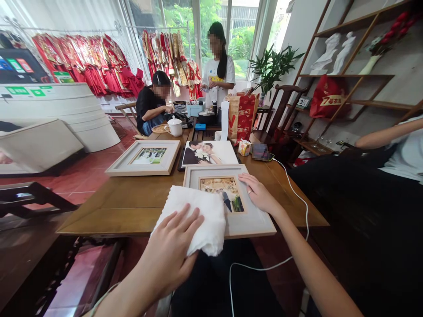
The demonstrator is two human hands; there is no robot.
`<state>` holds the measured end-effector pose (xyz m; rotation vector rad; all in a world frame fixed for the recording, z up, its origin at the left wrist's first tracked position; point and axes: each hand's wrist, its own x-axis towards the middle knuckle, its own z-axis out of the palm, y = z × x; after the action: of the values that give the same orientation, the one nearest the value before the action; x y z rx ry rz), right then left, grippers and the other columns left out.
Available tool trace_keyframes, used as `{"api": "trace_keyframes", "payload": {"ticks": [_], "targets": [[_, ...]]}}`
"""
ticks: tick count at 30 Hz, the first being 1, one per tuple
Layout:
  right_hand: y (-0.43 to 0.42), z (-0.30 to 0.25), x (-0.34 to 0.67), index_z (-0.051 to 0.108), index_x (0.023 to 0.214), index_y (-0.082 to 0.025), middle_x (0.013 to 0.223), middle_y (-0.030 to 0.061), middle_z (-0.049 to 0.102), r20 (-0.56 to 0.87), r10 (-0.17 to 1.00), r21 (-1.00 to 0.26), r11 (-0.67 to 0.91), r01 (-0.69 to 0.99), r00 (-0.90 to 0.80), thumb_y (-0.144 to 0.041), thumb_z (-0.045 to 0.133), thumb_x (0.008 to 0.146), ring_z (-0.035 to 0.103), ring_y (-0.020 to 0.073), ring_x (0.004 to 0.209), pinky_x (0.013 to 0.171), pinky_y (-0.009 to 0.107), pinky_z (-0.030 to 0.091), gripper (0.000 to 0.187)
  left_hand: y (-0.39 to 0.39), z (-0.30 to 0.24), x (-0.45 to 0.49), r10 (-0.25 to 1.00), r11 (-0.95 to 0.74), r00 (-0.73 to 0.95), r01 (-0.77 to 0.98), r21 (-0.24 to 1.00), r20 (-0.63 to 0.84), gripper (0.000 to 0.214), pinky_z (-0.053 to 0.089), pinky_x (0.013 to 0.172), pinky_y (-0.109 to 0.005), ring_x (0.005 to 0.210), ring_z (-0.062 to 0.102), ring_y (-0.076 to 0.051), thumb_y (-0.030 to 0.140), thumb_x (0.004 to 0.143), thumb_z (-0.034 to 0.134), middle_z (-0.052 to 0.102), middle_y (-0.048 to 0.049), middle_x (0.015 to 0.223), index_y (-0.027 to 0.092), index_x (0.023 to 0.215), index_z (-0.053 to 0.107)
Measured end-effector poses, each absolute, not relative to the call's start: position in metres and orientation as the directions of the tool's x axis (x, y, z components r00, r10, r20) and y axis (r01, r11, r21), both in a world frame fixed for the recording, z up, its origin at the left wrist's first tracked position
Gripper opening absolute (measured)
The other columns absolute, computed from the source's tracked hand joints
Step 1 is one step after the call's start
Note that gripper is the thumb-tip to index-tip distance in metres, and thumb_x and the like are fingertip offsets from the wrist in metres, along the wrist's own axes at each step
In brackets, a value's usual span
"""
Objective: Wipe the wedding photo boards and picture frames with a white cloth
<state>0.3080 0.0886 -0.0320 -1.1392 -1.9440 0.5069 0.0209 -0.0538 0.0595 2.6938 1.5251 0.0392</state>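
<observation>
My left hand [176,244] has its fingers laid over a folded white cloth [201,215], with the thumb at the cloth's lower edge. The cloth covers the left part of a light wooden picture frame [261,226] at the near table edge. Inside the frame are a pale mat and a wedding photo [233,189], partly hidden by the cloth. On the frame's right side rests my right hand [259,191], fingers stretched flat, a ring on one finger. Just behind lies a frameless couple's photo print [211,152]. A second framed photo [145,156] lies to the left.
The wooden table [125,202] also bears a white lidded teapot [174,127], a paper bag [243,114], a small box [244,147] and a phone [261,152] with a white cable [297,191] trailing off the right side. Two people are across the table; another sits at right.
</observation>
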Motion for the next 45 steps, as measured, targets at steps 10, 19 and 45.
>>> {"api": "trace_keyframes", "payload": {"ticks": [10, 19, 45], "targets": [[0.089, -0.036, 0.311, 0.062, 0.120, -0.024, 0.131, 0.0055, 0.057, 0.437, 0.856, -0.671, 0.514, 0.534, -0.276, -0.007, 0.041, 0.076, 0.042, 0.0214, 0.131, 0.114, 0.049, 0.027, 0.052, 0.033, 0.051, 0.049, 0.888, -0.443, 0.432, 0.896, 0.039, 0.158, 0.049, 0.030, 0.107, -0.052, 0.135, 0.032, -0.033, 0.024, 0.085, 0.046, 0.046, -0.0085, 0.141, 0.021, 0.134, 0.047], [0.088, -0.033, 0.311, 0.063, 0.117, -0.024, 0.134, 0.0038, 0.055, 0.436, 0.860, -0.709, 0.509, 0.489, -0.263, -0.005, 0.043, 0.070, 0.042, 0.0216, 0.131, 0.114, 0.047, 0.026, 0.054, 0.094, 0.046, 0.107, 0.781, -0.622, 0.612, 0.781, 0.062, 0.126, 0.057, 0.029, 0.107, -0.050, 0.136, 0.030, -0.031, 0.017, 0.088, 0.048, 0.037, -0.0111, 0.147, 0.023, 0.143, 0.032], [0.110, -0.051, 0.325, 0.068, 0.108, -0.023, 0.121, 0.0090, 0.064, 0.410, 0.872, -0.743, 0.490, 0.456, -0.268, -0.036, 0.048, 0.085, 0.046, 0.0247, 0.128, 0.111, 0.046, 0.032, 0.033, -0.044, 0.044, 0.123, 0.429, -0.900, 0.899, 0.434, -0.039, 0.089, 0.069, 0.026, 0.107, -0.060, 0.138, 0.019, -0.039, 0.031, 0.079, 0.056, 0.026, -0.0120, 0.152, 0.012, 0.141, 0.032]]}}
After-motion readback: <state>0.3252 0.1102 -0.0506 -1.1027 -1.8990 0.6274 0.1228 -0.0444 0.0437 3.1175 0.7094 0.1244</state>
